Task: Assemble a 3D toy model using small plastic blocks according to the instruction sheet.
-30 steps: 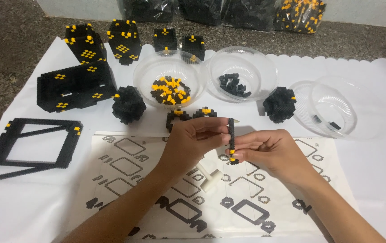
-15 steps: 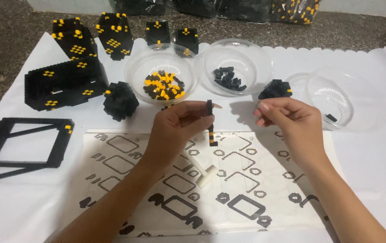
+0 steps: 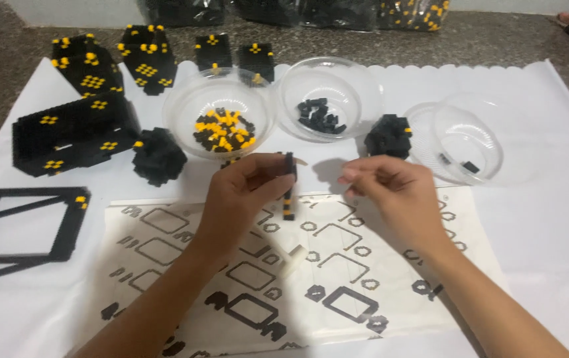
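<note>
I see a crowded white sheet (image 3: 549,219) below me. Straight ahead of the hands stand three clear plastic bowls: one (image 3: 185,109) holds mixed black and yellow bricks (image 3: 225,129), the middle one (image 3: 357,86) a small heap of black bricks (image 3: 321,116), and the right one (image 3: 496,159) only a couple of loose black pieces. A knobbly black cluster (image 3: 157,156) sits just left of the first bowl and another (image 3: 388,136) sits between the middle and right bowls. Farther left lies a long black block with yellow studs (image 3: 72,136), with smaller black and yellow builds (image 3: 145,63) behind it and a flat black frame (image 3: 22,225) near the left edge. Under my hands lies a printed diagram sheet (image 3: 337,278), and a small white piece (image 3: 293,257) rests on it.

My left hand (image 3: 241,195) pinches a thin black brick strip (image 3: 289,185) between thumb and fingers, gripping its upper part. The strip hangs above the diagram sheet, just in front of the first bowl. Its long axis runs nearly upright, top end toward the bowls and lower end, marked with a bit of yellow, pointing down at the paper. Nothing stands between the strip and the camera; only my fingers cover part of it.

My right hand (image 3: 394,195) hovers near the strip, apart from it, fingers loosely curled with tips drawn together. I cannot tell whether it holds anything.
</note>
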